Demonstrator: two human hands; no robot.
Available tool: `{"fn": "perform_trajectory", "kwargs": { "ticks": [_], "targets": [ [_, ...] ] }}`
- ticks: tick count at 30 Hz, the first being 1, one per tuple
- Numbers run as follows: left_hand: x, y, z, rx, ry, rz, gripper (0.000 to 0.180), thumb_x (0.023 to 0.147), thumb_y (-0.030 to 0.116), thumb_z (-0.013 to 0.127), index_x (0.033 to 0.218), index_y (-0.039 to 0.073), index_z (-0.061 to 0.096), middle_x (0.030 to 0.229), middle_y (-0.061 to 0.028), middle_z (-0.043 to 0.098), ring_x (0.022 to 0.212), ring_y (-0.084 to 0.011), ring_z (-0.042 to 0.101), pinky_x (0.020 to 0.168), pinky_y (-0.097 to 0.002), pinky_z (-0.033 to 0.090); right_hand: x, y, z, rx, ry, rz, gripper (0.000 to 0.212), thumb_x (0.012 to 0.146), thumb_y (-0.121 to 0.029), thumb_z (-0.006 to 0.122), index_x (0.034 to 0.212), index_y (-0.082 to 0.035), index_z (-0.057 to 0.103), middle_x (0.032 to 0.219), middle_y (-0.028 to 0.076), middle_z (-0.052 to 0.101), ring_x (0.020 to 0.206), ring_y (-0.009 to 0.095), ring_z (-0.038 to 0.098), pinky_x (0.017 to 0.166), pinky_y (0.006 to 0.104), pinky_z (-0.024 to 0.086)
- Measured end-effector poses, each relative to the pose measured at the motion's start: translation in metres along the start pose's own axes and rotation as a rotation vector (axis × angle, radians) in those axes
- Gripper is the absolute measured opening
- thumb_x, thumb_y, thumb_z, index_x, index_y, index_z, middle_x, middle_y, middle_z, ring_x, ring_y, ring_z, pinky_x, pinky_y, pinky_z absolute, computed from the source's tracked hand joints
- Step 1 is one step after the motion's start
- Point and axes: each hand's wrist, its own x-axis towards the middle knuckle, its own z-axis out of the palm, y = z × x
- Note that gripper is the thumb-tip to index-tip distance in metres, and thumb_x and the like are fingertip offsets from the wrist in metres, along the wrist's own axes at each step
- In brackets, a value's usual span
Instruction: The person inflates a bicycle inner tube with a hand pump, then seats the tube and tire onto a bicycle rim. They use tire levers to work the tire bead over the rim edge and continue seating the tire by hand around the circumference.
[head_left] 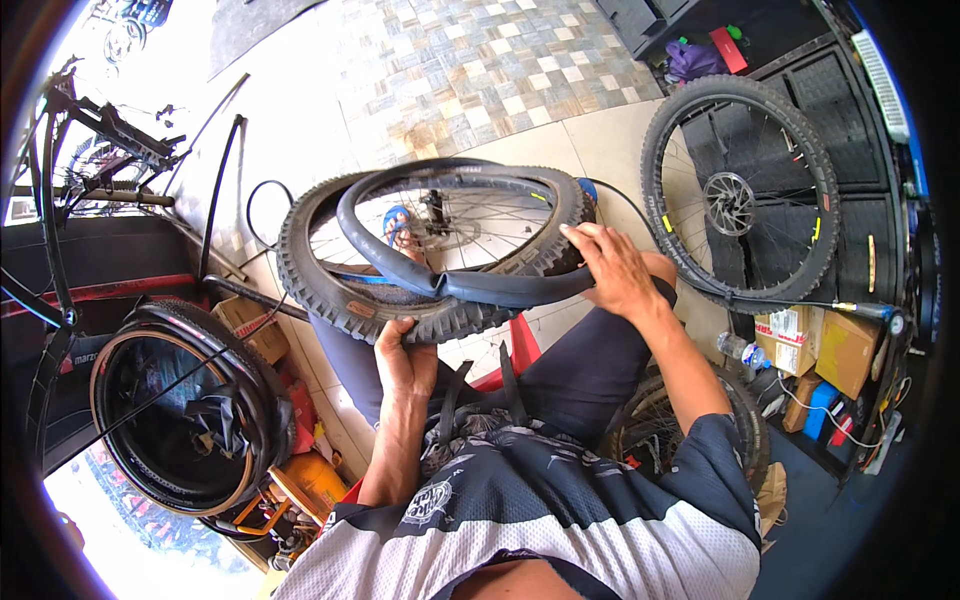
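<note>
A bicycle wheel with a knobbly black tire (pixel 300 240) lies tilted over my lap, its hub (pixel 433 212) and spokes showing through the middle. A black inner tube (pixel 515 288) rests loosely on top, looped across the wheel and partly outside the tire. My left hand (pixel 402 362) grips the near edge of the tire, thumb on the tread and fingers underneath. At the right side, my right hand (pixel 615 265) closes round the tube, its fingertips against the tire. The underside of the wheel is hidden.
Another wheel with a disc rotor (pixel 728 205) leans against dark cabinets at the right. Below it are cardboard boxes (pixel 845 355) and a plastic bottle (pixel 745 350). Several stacked tires (pixel 190 400) stand at the left, under a bike frame (pixel 110 130). A floor pump (pixel 870 312) lies at right.
</note>
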Motion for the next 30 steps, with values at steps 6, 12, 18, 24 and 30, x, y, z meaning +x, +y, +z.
{"fn": "perform_trajectory", "kwargs": {
  "ticks": [6, 12, 18, 24, 30],
  "targets": [
    [-0.023, -0.01, 0.002, 0.023, 0.049, -0.042, 0.043, 0.088, 0.001, 0.062, 0.13, -0.002, 0.057, 0.126, -0.0139, 0.068, 0.119, -0.0309, 0.067, 0.111, -0.0499, 0.053, -0.035, 0.024, -0.005, -0.039, 0.072, 0.004, 0.087, 0.07, -0.012, 0.086, 0.15, -0.023, 0.053, 0.127, 0.008, 0.059, 0.115, 0.029, 0.063, 0.095, 0.043, 0.048],
    [-0.035, -0.014, -0.009, 0.184, 0.044, -0.01, 0.029, 0.096, 0.018, 0.071, 0.12, 0.006, 0.059, 0.108, -0.0076, 0.069, 0.1, -0.0235, 0.069, 0.095, -0.044, 0.056, -0.035, 0.053, -0.011, -0.086, 0.359, 0.164, 0.047, 0.072, -0.01, 0.081, 0.118, -0.016, 0.074, 0.111, 0.003, 0.068, 0.108, 0.029, 0.063, 0.092, 0.0429, 0.051],
    [-0.051, 0.004, -0.025, 0.409, 0.022, -0.061, 0.026, 0.101, 0.02, 0.07, 0.117, 0.003, 0.057, 0.105, -0.0097, 0.071, 0.096, -0.0238, 0.074, 0.089, -0.0463, 0.063, 0.05, 0.027, 0.007, 0.149, 0.461, 0.19, 0.033, 0.079, -0.008, 0.075, 0.112, -0.012, 0.072, 0.11, 0.009, 0.072, 0.108, 0.033, 0.064, 0.094, 0.0449, 0.05],
    [-0.052, 0.014, -0.026, 0.593, 0.035, -0.106, 0.039, 0.104, 0.032, 0.067, 0.12, -0.002, 0.057, 0.111, -0.0152, 0.073, 0.097, -0.0272, 0.076, 0.085, -0.0456, 0.065, 0.144, -0.04, 0.002, 0.33, 0.773, -0.143, 0.039, 0.081, 0.0, 0.074, 0.117, -0.013, 0.069, 0.109, 0.008, 0.071, 0.11, 0.03, 0.065, 0.098, 0.0449, 0.042],
    [-0.063, 0.07, 0.002, 1.638, 0.162, -0.275, 0.083, 0.095, 0.072, 0.064, 0.084, -0.01, 0.071, 0.075, -0.018, 0.075, 0.072, -0.0266, 0.078, 0.065, -0.0365, 0.064, 0.126, -0.019, 0.01, 0.355, 0.598, -0.112, 0.028, 0.083, -0.01, 0.076, 0.111, -0.013, 0.069, 0.1, 0.005, 0.07, 0.101, 0.029, 0.065, 0.091, 0.0437, 0.043]
  ]
}}
